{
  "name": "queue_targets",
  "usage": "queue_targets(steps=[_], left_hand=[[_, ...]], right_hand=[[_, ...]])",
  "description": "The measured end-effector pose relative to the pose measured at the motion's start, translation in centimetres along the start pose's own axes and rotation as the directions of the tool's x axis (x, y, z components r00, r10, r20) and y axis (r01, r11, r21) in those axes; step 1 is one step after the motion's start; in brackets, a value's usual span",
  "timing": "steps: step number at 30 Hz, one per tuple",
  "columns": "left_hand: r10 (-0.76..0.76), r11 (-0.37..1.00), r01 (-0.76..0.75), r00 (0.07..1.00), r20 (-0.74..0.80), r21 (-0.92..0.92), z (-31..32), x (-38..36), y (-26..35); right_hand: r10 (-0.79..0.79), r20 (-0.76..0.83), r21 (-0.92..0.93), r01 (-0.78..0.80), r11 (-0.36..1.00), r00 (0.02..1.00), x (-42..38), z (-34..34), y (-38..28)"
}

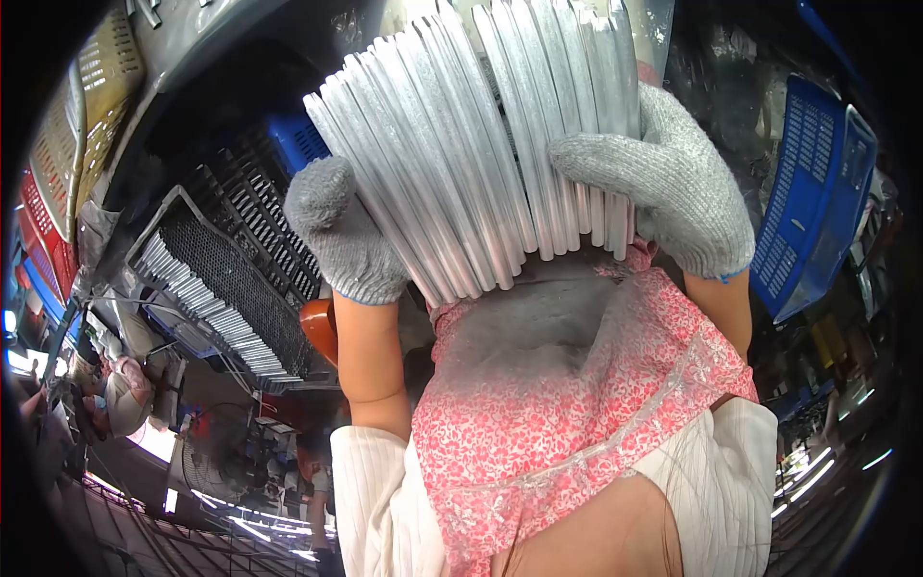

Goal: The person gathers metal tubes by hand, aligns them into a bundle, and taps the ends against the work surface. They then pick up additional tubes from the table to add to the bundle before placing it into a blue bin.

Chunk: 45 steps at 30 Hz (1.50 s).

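A wide row of thin, silvery metal strips (433, 144) stands side by side between my gloved hands, fanned slightly, with a narrow gap right of the middle. My left hand (346, 231), in a grey knit glove, presses against the left end of the row. At the right end, my right hand (663, 183) wraps round the row, its thumb lying across the front of the strips. The lower ends of the strips sit just above a pink floral apron (567, 413), which is smudged dark grey at the top.
A black crate (231, 288) at the left holds more metal strips. A blue crate (803, 192) stands at the right. Yellow and red baskets (101, 87) are at the far upper left. A person (125, 394) is at the far left.
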State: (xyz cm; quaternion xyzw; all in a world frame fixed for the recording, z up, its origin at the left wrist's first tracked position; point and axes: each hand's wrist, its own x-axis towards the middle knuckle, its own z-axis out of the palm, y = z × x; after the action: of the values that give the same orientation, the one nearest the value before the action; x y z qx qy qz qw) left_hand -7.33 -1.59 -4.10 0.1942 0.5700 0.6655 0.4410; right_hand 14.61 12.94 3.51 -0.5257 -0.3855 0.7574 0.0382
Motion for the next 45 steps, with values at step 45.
queue_targets(steps=[45], left_hand=[[-0.039,0.996,0.038,0.999,-0.007,-0.087,0.4,0.1,0.0]], right_hand=[[-0.331,-0.2,-0.128,0.31,0.942,0.922,-0.4,3.4,0.5]])
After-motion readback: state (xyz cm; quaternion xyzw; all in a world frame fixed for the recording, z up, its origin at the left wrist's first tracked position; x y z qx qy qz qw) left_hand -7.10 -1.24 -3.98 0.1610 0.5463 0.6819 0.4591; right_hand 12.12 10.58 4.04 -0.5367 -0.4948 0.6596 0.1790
